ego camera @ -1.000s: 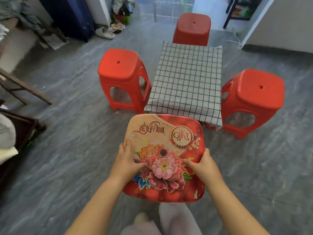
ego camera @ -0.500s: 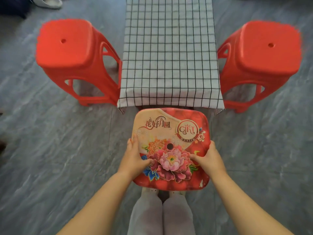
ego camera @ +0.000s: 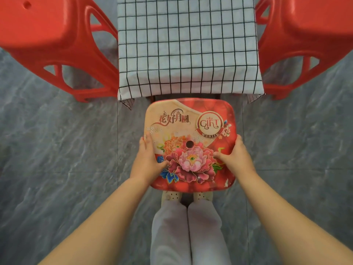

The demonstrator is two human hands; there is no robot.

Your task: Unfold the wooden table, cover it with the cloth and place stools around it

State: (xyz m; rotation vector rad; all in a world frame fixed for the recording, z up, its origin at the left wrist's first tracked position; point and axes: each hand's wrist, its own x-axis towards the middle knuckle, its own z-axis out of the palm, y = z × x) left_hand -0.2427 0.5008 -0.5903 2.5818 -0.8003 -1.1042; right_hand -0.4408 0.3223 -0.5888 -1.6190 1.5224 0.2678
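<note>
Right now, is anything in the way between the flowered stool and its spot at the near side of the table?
Nothing visible. Both hands, left and right, grip the flowered stool, already close to the cloth's near edge. The red stools stand off to either side, and the floor there looks bare.

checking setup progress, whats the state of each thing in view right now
checked cloth: spread over the table, near edge hanging down
flowered stool: upright at the table's near end, gripped on both sides
left hand: closed on the flowered stool
right hand: closed on the flowered stool
left red stool: upright beside the table
right red stool: upright beside the table
</note>
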